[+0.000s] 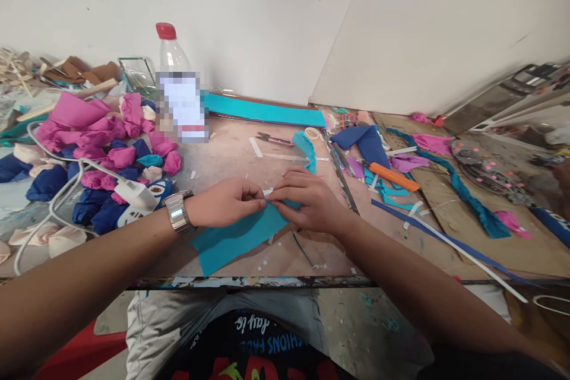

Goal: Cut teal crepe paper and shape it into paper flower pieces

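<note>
near the bottom centre of the frame, at the worktop (392,249) edge, my left hand (229,202) and my right hand (307,199) meet fingertip to fingertip, both pinched shut on the upper end of a teal foam strip (236,237). the strip lies flat and runs down-left from my fingers toward the worktop edge. a metal watch (178,211) sits on my left wrist. left of it lies a white glue gun (136,199) with its cord. further up left is a heap of pink and blue foam roses (102,148). right of centre lies an orange cutter (392,177). above my hands are small snips (274,139), and at the wall a long teal sheet (267,111) and a red-capped bottle (171,53).
</note>
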